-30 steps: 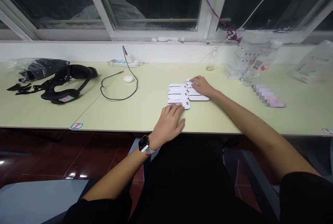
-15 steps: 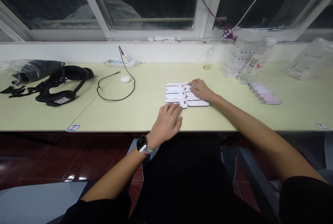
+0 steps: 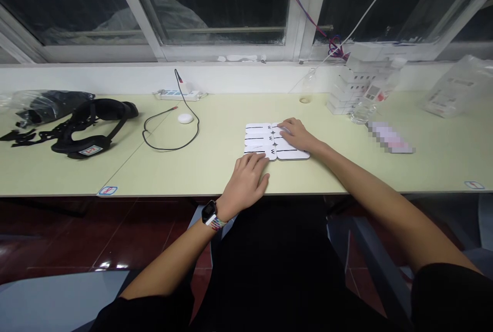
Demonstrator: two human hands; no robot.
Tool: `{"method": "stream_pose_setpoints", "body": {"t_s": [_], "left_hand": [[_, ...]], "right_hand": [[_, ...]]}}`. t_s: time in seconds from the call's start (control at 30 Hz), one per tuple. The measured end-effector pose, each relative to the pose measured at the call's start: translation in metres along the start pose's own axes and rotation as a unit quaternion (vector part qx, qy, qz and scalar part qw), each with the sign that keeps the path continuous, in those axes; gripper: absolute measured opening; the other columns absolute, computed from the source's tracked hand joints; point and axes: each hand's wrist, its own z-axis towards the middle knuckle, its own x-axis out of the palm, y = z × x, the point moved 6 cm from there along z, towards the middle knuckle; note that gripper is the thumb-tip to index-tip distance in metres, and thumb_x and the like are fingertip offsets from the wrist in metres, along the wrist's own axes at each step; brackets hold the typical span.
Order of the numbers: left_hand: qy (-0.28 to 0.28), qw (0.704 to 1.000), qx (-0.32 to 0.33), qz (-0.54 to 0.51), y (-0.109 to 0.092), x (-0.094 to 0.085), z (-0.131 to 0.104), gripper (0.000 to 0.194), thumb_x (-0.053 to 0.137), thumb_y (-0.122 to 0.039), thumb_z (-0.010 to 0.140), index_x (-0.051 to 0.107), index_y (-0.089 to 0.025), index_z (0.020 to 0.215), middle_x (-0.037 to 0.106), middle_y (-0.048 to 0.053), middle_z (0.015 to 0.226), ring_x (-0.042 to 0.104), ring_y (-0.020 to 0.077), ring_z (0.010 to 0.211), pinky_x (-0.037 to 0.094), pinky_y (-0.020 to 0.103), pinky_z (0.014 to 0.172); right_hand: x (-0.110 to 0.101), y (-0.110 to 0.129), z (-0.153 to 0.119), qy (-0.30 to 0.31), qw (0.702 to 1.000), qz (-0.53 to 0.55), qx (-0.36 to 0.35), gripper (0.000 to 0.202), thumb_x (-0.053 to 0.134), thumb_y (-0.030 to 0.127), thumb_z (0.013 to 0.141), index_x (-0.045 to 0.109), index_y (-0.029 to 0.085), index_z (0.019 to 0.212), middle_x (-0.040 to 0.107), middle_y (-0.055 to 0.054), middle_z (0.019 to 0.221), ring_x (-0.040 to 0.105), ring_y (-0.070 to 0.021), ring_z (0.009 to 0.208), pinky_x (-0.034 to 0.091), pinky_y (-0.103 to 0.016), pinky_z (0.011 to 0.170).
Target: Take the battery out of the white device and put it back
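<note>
Several white rounded cards (image 3: 259, 139) lie flat on the table in two columns, edge against edge. Each shows a black line, and the left-column ones carry a black mark like a W at their right end. My left hand (image 3: 247, 180), palm down with fingers extended, rests its fingertips on the near edge of the lower left card. Across the right column lies my right hand (image 3: 297, 134), its fingers spread flat and covering part of the upper and middle cards. The lower right card (image 3: 292, 153) shows almost whole below it.
A black headset (image 3: 92, 124), a dark cable (image 3: 171, 148), a white round puck (image 3: 185, 118) and a power strip (image 3: 179, 95) are at left. White boxes (image 3: 342, 98), a plastic bottle (image 3: 364, 108), a blurred pinkish item (image 3: 391, 137) and a plastic bag (image 3: 456, 90) stand or lie at right.
The view has shifted very slightly. Both hands keep their places on the cards, and the cards lie as before.
</note>
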Motion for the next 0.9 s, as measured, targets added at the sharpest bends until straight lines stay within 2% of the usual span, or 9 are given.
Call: {"method": "stream_pose_setpoints", "body": {"t_s": [0.13, 0.4, 0.9], "left_hand": [[0.003, 1.0, -0.003, -0.003, -0.0001, -0.0002, 0.0001, 0.042, 0.053, -0.025, 0.111, 0.06, -0.017, 0.151, 0.062, 0.017, 0.155, 0.052, 0.0383, 0.145, 0.048, 0.06, 0.119], [0.001, 1.0, -0.003, -0.007, 0.0001, -0.0007, 0.0002, 0.042, 0.053, -0.025, 0.11, 0.06, -0.02, 0.152, 0.063, 0.016, 0.154, 0.052, 0.0384, 0.145, 0.047, 0.061, 0.119], [0.005, 1.0, -0.002, -0.002, 0.0006, -0.0006, -0.0001, 0.042, 0.053, -0.025, 0.111, 0.06, -0.017, 0.151, 0.062, 0.016, 0.155, 0.052, 0.0378, 0.145, 0.047, 0.059, 0.12]], "right_hand": [[-0.0003, 0.0007, -0.0008, 0.001, 1.0, -0.007, 0.003, 0.049, 0.047, 0.042, 0.107, 0.067, 0.024, 0.148, 0.055, -0.016, 0.152, 0.043, -0.0378, 0.153, 0.032, -0.06, 0.134], [0.0, -0.0007, -0.0005, -0.003, 1.0, 0.003, -0.008, 0.047, 0.049, 0.044, 0.108, 0.067, 0.027, 0.147, 0.055, -0.015, 0.152, 0.042, -0.0383, 0.154, 0.032, -0.063, 0.133], [-0.0034, 0.004, -0.0024, 0.001, 1.0, 0.01, 0.013, 0.047, 0.049, 0.042, 0.107, 0.067, 0.025, 0.147, 0.055, -0.016, 0.153, 0.041, -0.0385, 0.155, 0.032, -0.063, 0.134]]}}
